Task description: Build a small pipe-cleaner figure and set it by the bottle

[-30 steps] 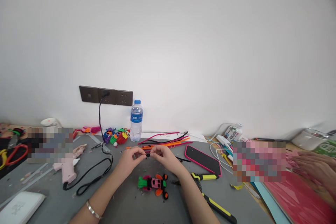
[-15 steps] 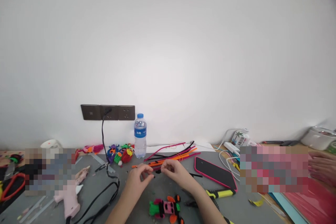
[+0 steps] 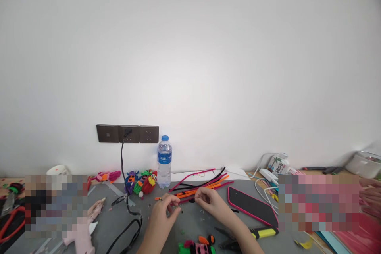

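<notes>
My left hand (image 3: 166,216) is curled, with its thumb and fingertips close together; whatever it may hold is too small to make out. Facing it, my right hand (image 3: 210,203) pinches with thumb and forefinger, its contents hidden too. A small black piece (image 3: 192,201) shows beside the right fingertips; I cannot tell whether they touch it. Just behind both hands lie orange fuzzy pipe cleaners (image 3: 214,185) with black and magenta ones. Below the hands, at the bottom edge, lies a pink, green, black and orange fuzzy figure (image 3: 201,248), partly cut off.
A water bottle (image 3: 164,162) stands by the wall, beside several fuzzy figures (image 3: 149,182). Right of my hands lie a phone (image 3: 253,206) and yellow-black pliers (image 3: 264,232). At left are a pink glue gun (image 3: 81,238) and black cord (image 3: 139,222). Another person's hand (image 3: 370,192) is far right.
The view has tilted up and shifted left, so everything sits lower and further right; the fuzzy figure is now partly cut off. Both hands keep nearly the same pose.
</notes>
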The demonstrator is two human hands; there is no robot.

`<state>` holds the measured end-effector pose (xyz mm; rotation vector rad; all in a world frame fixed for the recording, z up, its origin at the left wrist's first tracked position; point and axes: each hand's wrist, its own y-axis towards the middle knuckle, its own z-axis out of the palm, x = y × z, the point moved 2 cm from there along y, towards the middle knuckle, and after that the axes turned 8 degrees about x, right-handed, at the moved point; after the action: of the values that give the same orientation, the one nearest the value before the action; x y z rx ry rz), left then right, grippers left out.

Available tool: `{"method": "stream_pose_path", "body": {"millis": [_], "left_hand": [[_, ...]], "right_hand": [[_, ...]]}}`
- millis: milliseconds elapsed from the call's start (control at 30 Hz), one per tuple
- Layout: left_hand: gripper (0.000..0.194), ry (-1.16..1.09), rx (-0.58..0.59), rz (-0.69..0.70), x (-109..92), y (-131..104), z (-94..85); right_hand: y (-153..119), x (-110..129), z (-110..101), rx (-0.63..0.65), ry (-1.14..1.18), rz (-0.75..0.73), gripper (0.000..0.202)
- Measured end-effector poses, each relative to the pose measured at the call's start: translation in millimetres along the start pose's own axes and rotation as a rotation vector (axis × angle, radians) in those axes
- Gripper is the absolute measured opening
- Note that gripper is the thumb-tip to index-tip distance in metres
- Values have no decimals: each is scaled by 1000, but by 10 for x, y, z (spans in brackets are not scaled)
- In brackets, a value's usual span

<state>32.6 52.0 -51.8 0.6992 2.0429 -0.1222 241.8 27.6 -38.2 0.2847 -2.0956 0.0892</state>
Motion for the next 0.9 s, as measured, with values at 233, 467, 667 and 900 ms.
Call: {"method": "stream_pose_path", "body": {"millis": [233,467,667,900], "left_hand": [[16,-19,-43,-17,36,20,-21],[42,-221,-70,-47,225,26,102],[46,-105,-116,-47,276,19,74],[45,-52,-130,-22,253,43,-98]], "right_hand": [[31,-177,-100,-85,-67,3,21],[9,-278,-86,-95,-86,15,20],[3,-248,-79,-108,-106,14,16],[1,-166,-83,-69,-94,-13,11]]}}
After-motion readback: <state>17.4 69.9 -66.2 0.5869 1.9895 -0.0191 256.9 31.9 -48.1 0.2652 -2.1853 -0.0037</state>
